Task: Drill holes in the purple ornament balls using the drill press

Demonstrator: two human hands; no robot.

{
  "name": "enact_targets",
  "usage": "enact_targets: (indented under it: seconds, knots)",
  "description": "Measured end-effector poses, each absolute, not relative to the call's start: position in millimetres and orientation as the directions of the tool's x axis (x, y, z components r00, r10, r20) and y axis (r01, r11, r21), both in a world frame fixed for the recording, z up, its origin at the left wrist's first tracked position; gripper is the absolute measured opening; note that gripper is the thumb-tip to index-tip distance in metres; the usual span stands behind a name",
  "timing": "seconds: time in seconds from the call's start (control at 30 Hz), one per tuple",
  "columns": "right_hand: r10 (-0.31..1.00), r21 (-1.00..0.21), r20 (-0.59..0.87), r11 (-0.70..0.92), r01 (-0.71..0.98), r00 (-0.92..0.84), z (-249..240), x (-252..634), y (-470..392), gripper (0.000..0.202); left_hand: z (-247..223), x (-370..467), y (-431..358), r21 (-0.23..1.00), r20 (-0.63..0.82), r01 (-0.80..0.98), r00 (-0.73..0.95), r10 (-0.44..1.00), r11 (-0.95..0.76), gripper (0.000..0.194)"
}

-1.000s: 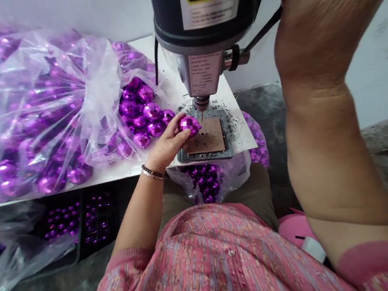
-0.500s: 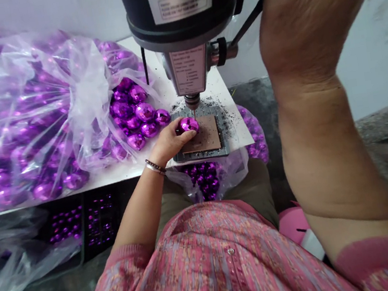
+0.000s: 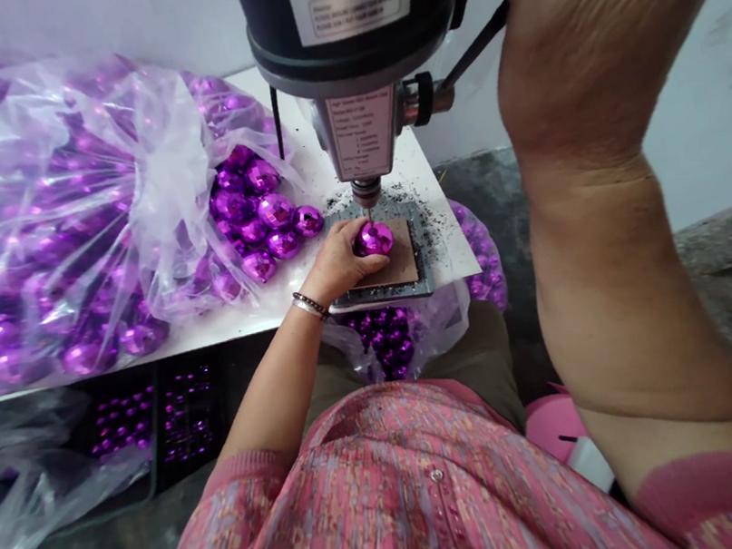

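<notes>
My left hand (image 3: pixel 344 257) is closed around a shiny purple faceted bauble (image 3: pixel 374 238), thumb at its near side. The bauble rests at or just above a brown board (image 3: pixel 400 256) on the metal base of a drill press (image 3: pixel 364 132). Straight above it is the thin drill bit (image 3: pixel 369 213); whether the tip touches the bauble I cannot tell. At the upper right my right hand (image 3: pixel 570 51) is raised beside the press's black lever (image 3: pixel 476 45), whose end disappears behind the hand. Its fingers are hidden or out of frame.
A loose pile of purple baubles (image 3: pixel 275 210) spills from a clear plastic bag (image 3: pixel 55 220) on the white table (image 3: pixel 431 182). Dark shavings surround the press base (image 3: pixel 423 284). An open bag of baubles (image 3: pixel 386 340) hangs below the table edge. Dark trays (image 3: pixel 187 411) hold more purple pieces underneath.
My left hand has moved the bauble slightly to the right, from beside the drill bit to directly beneath it. My right arm has barely shifted.
</notes>
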State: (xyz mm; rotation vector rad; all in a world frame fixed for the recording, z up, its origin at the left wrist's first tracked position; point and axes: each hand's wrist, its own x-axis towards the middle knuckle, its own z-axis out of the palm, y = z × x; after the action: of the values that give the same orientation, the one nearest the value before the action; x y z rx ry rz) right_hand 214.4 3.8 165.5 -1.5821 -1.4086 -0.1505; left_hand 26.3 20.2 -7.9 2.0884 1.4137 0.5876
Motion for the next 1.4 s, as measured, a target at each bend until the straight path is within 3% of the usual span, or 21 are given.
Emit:
enact_targets:
  seconds: [0.23,0.43,0.53,1.4]
  knots:
    - [0.667,-0.467,0.698,0.149,0.871,0.260,159,210,-23,0.049,-7,29,19,0.755,-0.002,0.604,0.392,0.920,-0.256,0.043]
    - [0.479,-0.356,0.869,0.432,0.829,0.123,125,217,-34,0.037,-7,31,16,0.763,0.001,0.602,0.361,0.933,-0.234,0.041]
    - [0.433,-0.319,0.895,0.465,0.826,0.102,104,220,-38,0.037,-9,30,15,0.767,0.007,0.598,0.355,0.935,-0.233,0.040]
    - [0.181,-0.298,0.954,0.495,0.816,0.239,40,209,-24,0.034,-16,32,13,0.748,0.055,0.611,0.331,0.942,-0.258,0.046]
